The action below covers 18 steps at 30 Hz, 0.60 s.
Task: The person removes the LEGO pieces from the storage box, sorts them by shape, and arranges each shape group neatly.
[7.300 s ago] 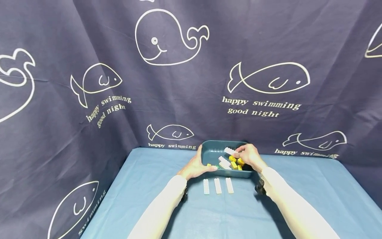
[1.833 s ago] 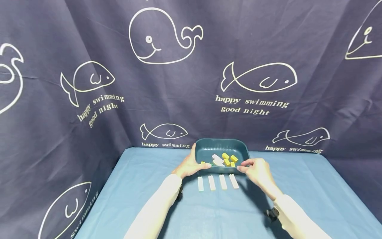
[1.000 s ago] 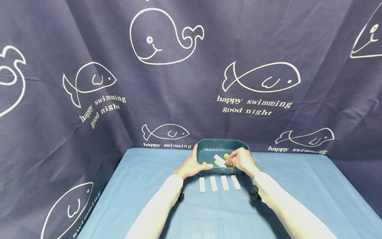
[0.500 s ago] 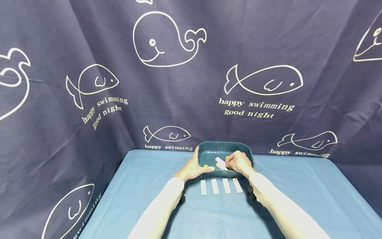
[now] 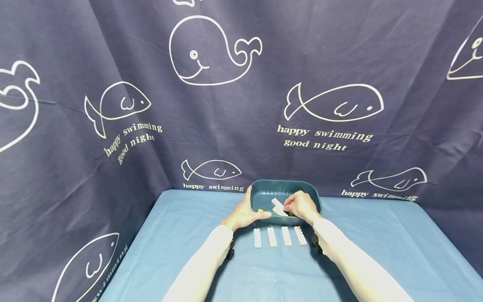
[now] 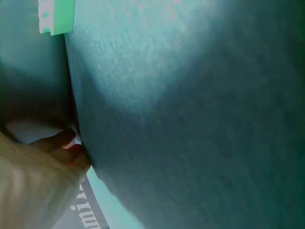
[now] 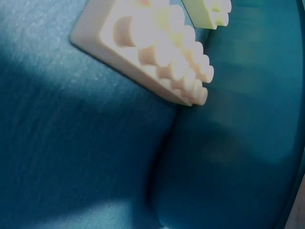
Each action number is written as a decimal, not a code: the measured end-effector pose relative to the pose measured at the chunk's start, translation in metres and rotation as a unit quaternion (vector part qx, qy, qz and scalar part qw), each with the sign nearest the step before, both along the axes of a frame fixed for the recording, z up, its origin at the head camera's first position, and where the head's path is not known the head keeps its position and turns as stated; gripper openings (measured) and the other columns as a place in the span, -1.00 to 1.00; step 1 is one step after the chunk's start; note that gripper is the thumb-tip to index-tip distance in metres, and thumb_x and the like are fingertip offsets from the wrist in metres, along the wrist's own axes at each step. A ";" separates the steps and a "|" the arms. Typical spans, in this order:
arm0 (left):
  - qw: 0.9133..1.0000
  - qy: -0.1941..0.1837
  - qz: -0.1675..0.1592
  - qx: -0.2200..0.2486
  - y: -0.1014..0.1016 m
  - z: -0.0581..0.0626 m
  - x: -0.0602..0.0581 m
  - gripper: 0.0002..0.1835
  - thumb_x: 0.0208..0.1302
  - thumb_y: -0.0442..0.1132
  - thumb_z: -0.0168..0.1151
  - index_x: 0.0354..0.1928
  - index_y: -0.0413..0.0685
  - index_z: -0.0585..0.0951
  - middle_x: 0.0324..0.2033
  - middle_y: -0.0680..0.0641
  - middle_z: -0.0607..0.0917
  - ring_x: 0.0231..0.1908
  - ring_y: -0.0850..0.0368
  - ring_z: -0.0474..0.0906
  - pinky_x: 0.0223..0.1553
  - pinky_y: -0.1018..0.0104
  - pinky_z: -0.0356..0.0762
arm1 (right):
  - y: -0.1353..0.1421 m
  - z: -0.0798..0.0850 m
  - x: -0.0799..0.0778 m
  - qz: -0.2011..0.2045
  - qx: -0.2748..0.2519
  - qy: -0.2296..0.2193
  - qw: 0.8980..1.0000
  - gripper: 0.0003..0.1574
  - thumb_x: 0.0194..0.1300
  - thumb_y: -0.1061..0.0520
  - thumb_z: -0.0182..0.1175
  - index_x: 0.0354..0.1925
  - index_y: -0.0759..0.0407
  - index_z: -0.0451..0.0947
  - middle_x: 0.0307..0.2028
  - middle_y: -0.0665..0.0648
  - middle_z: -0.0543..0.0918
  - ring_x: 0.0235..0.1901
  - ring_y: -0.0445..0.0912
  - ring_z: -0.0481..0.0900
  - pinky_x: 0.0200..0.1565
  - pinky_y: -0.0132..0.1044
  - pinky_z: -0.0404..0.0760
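Note:
A dark teal tray [image 5: 283, 181] stands at the back of the table. My left hand [image 5: 243, 213] grips its left end, thumb over the front rim and fingers along the side; in the left wrist view the fingertips curl at its edge. My right hand [image 5: 303, 206] is lowered into the tray, fingers and thumb drawn together right at the white building bricks [image 5: 278, 206]. I cannot tell whether they pinch one. A yellow brick [image 5: 260, 210] and a green brick [image 5: 272, 213] lie near my left thumb. Other yellow bricks are mostly hidden behind my right hand.
In front of the tray several long pale bricks [image 5: 272, 237] lie in a spaced row on the blue tablecloth [image 5: 271, 277]. The rightmost studded brick [image 7: 119, 47] shows close beside the tray wall [image 7: 248, 124]. A dark printed curtain [image 5: 226, 126] hangs behind.
Earlier my right hand lifted a white brick from the tray, and the row gained one at its right end. The hand then returned into the tray and shifted left. My left hand stayed.

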State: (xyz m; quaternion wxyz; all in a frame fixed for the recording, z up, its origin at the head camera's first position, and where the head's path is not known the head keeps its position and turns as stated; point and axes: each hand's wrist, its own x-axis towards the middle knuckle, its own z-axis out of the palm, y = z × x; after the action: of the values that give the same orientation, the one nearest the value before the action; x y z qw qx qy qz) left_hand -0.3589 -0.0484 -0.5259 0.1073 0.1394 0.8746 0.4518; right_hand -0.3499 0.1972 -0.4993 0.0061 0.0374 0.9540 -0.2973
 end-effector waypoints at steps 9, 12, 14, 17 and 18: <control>1.000 -0.001 -0.001 0.004 0.000 0.002 0.000 0.46 0.13 0.29 0.63 0.80 0.15 -0.21 0.72 -0.26 0.22 0.65 -0.23 0.28 0.65 -0.20 0.29 | -0.005 0.003 0.001 0.006 0.001 0.017 1.000 -0.94 0.24 0.12 0.56 -0.29 0.06 0.91 -0.21 0.14 0.91 -0.19 0.02 0.80 -0.16 -0.05 0.72; 1.000 -0.002 0.000 0.005 0.000 0.002 0.001 0.46 0.13 0.28 0.63 0.80 0.16 -0.21 0.72 -0.25 0.21 0.66 -0.23 0.27 0.66 -0.19 0.29 | -0.006 0.003 0.000 0.009 0.003 0.020 1.000 -0.92 0.23 0.10 0.56 -0.29 0.07 0.90 -0.24 0.13 0.91 -0.22 0.00 0.78 -0.17 -0.10 0.70; 1.000 -0.001 0.001 0.000 0.000 0.002 0.001 0.46 0.13 0.29 0.63 0.81 0.17 -0.21 0.72 -0.25 0.21 0.66 -0.22 0.27 0.66 -0.17 0.28 | -0.005 0.002 -0.001 0.013 0.004 0.020 1.000 -0.92 0.20 0.10 0.57 -0.31 0.07 0.90 -0.24 0.13 0.90 -0.23 0.00 0.78 -0.19 -0.09 0.70; 1.000 0.002 0.002 -0.004 0.000 0.000 0.002 0.46 0.14 0.30 0.62 0.80 0.15 -0.20 0.71 -0.26 0.23 0.65 -0.21 0.28 0.66 -0.17 0.30 | -0.003 -0.002 -0.005 0.014 0.005 0.021 1.000 -0.92 0.16 0.08 0.59 -0.34 0.03 0.89 -0.25 0.12 0.90 -0.24 0.01 0.77 -0.21 -0.08 0.70; 1.000 0.003 0.002 -0.006 0.001 0.000 0.002 0.45 0.14 0.30 0.62 0.80 0.15 -0.20 0.71 -0.26 0.24 0.65 -0.22 0.29 0.65 -0.17 0.30 | -0.001 -0.008 -0.009 0.018 0.011 0.025 0.999 -0.91 0.16 0.07 0.58 -0.34 0.03 0.89 -0.26 0.12 0.90 -0.25 0.02 0.77 -0.23 -0.07 0.69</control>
State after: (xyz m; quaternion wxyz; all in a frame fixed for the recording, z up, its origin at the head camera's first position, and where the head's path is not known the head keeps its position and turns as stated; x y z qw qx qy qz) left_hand -0.3569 -0.0478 -0.5262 0.1042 0.1382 0.8781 0.4460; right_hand -0.3587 0.1958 -0.5074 -0.0132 0.0127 0.9576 -0.2875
